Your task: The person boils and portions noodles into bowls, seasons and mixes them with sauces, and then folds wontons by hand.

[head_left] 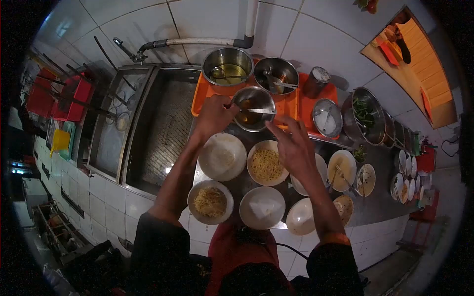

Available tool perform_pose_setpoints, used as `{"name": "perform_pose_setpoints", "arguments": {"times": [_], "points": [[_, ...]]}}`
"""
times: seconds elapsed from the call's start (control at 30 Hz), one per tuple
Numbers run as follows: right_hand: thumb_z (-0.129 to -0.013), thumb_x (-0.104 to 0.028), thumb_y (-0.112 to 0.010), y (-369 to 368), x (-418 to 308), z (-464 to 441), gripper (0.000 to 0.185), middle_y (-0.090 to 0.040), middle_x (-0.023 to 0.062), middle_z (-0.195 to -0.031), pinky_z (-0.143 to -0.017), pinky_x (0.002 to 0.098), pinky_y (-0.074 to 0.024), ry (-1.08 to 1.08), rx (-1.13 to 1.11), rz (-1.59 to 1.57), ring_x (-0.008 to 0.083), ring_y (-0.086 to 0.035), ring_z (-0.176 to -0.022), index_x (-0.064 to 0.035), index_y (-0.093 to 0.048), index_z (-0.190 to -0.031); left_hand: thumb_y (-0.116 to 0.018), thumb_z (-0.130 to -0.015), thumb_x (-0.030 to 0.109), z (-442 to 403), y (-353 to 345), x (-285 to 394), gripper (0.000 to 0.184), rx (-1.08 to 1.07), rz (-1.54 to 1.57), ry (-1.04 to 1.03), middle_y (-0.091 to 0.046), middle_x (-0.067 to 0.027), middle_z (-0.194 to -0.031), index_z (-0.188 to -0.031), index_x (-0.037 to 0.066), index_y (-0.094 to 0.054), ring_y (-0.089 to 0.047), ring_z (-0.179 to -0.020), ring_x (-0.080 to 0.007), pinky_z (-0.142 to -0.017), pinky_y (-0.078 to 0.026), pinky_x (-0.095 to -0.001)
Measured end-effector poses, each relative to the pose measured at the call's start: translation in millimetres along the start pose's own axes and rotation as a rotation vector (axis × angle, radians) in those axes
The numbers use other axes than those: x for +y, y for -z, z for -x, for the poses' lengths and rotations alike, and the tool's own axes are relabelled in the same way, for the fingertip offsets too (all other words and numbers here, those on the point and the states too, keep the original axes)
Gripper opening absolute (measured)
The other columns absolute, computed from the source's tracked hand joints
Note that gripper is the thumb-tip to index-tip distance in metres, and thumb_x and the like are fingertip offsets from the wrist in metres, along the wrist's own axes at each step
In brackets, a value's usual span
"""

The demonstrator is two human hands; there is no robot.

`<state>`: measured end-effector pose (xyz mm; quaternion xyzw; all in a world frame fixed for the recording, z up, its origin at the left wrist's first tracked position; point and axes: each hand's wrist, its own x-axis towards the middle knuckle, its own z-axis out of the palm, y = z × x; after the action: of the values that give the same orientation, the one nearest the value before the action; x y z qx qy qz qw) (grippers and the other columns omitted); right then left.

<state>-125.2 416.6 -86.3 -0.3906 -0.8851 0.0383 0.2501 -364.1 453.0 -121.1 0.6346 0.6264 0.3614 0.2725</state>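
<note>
My left hand [216, 116] is closed with its fingertips at the left rim of a small metal bowl [242, 96]. Dark liquid and a metal utensil with a flat handle [261, 111] are inside that bowl. My right hand [295, 145] is at the bowl's lower right, fingers stretched and apart; whether they touch the rim I cannot tell. Below the hands, noodles [266, 165] lie in one white bowl and more noodles [210, 202] in another. Two white bowls, one at upper left [222, 170] and one nearer me [261, 212], hold no noodles.
Behind, orange trays [286, 106] carry a pot of yellowish liquid with a ladle [228, 64], another metal bowl [276, 74] and a metal canister [316, 81]. Greens [363, 113] fill a large pot at right. Used bowls [342, 170] with cutlery sit right; a metal sink [165, 118] is left.
</note>
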Motion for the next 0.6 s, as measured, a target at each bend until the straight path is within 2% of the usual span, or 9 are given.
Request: {"name": "perform_pose_setpoints", "arguments": {"times": [0.07,0.1,0.3,0.37,0.4,0.43,0.5,0.53,0.6], "points": [[-0.071,-0.001,-0.060,-4,6,-16,0.042,-0.051,0.0075,-0.111,-0.073,0.0348,-0.0498,0.091,-0.085,0.124,0.0254,-0.052,-0.092,-0.0080,-0.060,-0.113,-0.059,-0.079,0.015,11,11,21,0.022,-0.073,-0.059,0.054,-0.060,-0.0117,-0.059,-0.068,-0.003,-0.061,-0.055,-0.050,-0.0149,-0.053,-0.045,-0.0357],[-0.070,-0.002,-0.059,-6,7,-17,0.044,-0.048,0.0068,-0.114,-0.077,0.0340,-0.0493,0.185,-0.172,0.248,0.0251,-0.050,-0.094,-0.0086,-0.060,-0.114,-0.059,-0.079,0.015,17,15,29,0.022,-0.078,-0.062,0.064,-0.060,-0.0117,-0.059,-0.068,-0.003,-0.061,-0.055,-0.050,-0.0149,-0.053,-0.045,-0.0357],[-0.071,-0.004,-0.061,-14,9,29,0.030,-0.054,0.0055,-0.096,-0.077,0.0325,-0.0474,0.274,-0.136,0.154,0.0204,-0.051,-0.091,-0.0006,-0.062,-0.101,-0.061,-0.074,0.013,50,13,46,0.018,-0.127,-0.210,-0.051,-0.059,-0.0179,-0.061,-0.068,-0.004,-0.060,-0.060,-0.054,-0.0275,-0.055,-0.047,-0.0365],[-0.069,-0.002,-0.063,-17,12,46,0.029,-0.054,0.0073,-0.093,-0.073,0.0338,-0.0472,0.138,-0.093,0.018,0.0208,-0.053,-0.088,-0.0015,-0.062,-0.098,-0.058,-0.074,0.016,56,6,49,0.018,-0.162,-0.262,-0.012,-0.061,-0.0212,-0.069,-0.074,-0.002,-0.062,-0.061,-0.066,-0.0379,-0.062,-0.050,-0.0446],[-0.073,0.000,-0.063,-24,16,53,0.022,-0.056,0.0098,-0.087,-0.067,0.0339,-0.0467,0.006,-0.045,-0.194,0.0220,-0.055,-0.078,-0.0008,-0.062,-0.095,-0.058,-0.074,0.016,60,1,47,0.018,-0.175,-0.257,-0.010,-0.061,-0.0212,-0.069,-0.074,-0.002,-0.062,-0.061,-0.066,-0.0379,-0.062,-0.050,-0.0446],[-0.073,0.000,-0.063,-29,17,60,0.022,-0.056,0.0098,-0.087,-0.067,0.0339,-0.0467,-0.005,-0.050,-0.195,0.0220,-0.055,-0.078,-0.0008,-0.062,-0.095,-0.057,-0.074,0.015,62,-5,44,0.017,-0.230,-0.295,0.008,-0.061,-0.0213,-0.071,-0.078,-0.001,-0.062,-0.061,-0.068,-0.0378,-0.063,-0.050,-0.0456],[-0.078,-0.002,-0.062,-37,18,73,0.012,-0.058,0.0099,-0.079,-0.061,0.0291,-0.0458,-0.434,-0.042,-0.484,0.0193,-0.057,-0.066,-0.0003,-0.064,-0.090,-0.056,-0.074,0.014,69,-18,38,0.018,-0.293,-0.334,0.023,-0.062,-0.0214,-0.074,-0.082,0.000,-0.062,-0.062,-0.070,-0.0377,-0.065,-0.050,-0.0467],[-0.083,-0.005,-0.060,-41,21,80,0.010,-0.058,0.0070,-0.073,-0.060,0.0257,-0.0438,-0.498,-0.080,-0.531,0.0134,-0.054,-0.063,0.0007,-0.065,-0.090,-0.059,-0.073,0.014,73,-26,37,0.014,-0.224,-0.338,-0.026,-0.061,-0.0203,-0.071,-0.075,0.000,-0.060,-0.062,-0.068,-0.0360,-0.062,-0.049,-0.0449],[-0.083,-0.006,-0.060,-55,26,95,0.010,-0.058,0.0048,-0.072,-0.059,0.0256,-0.0433,-0.651,-0.151,-0.655,0.0111,-0.053,-0.063,0.0006,-0.065,-0.089,-0.063,-0.072,0.014,80,-35,36,0.015,-0.165,-0.339,-0.077,-0.060,-0.0191,-0.068,-0.068,0.000,-0.058,-0.062,-0.066,-0.0343,-0.058,-0.049,-0.0432]]}}
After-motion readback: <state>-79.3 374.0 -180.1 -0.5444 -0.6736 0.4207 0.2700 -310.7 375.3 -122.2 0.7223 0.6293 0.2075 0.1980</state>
